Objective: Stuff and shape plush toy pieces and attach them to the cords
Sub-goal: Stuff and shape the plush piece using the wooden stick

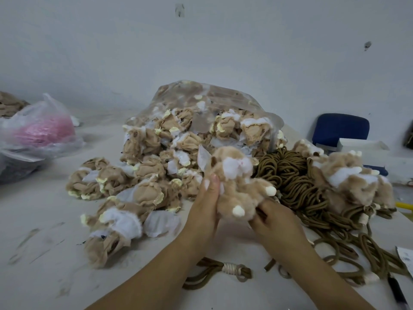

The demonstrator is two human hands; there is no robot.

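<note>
1. Head view, left of frame: a plastic bag (40, 128) with pink contents sits on the table (44, 253), well apart from the work.
2. Centre left: a heap of flat tan pieces (154, 168) spills from a clear bag (223, 95), white and pale-yellow linings showing; unstuffed, by the look.
3. Your left hand (206, 198) clasps the plush toy (237, 186) along its left side, thumb and fingers pointing up. Judgement: use it as the brace only; squeeze lightly or the filling will bunch.
4. The toy is held up at frame centre, in front of the heap. Tan fur, white muzzle patch, two white-tipped paws, rounded body; looks stuffed.
5. Your right hand (271, 218) pinches the toy's lower right with curled fingers. Judgement: knead from here toward the head to even the shape, and find the opening before you reach for a cord.
6. Right of centre: brown cords (290, 175) lie coiled in a pile, touching a stack of fluffy toys (348, 177) at far right. One loose cord (230, 268) with a white binding lies at lower centre, near your wrists; likely the easiest pick.
</note>
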